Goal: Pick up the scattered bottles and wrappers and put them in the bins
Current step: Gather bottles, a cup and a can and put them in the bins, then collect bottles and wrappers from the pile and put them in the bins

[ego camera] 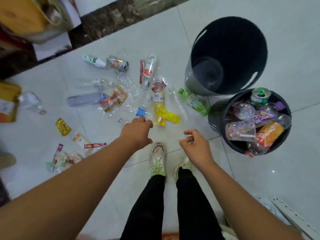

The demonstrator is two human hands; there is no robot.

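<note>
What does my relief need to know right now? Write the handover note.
Left hand: empty, reaching toward the blue-capped clear bottle on the floor.
Right hand: empty, loosely curled, above the floor near the feet.
Small bin: nearly full of bottles and wrappers.
Big bin: almost empty; something clear may lie at the bottom.
Left to do: most litter is on the floor, including the green bottle beside the bins, the yellow wrapper, the clear bottles and the gold wrapper further left. The big bin looks like the better target.
</note>
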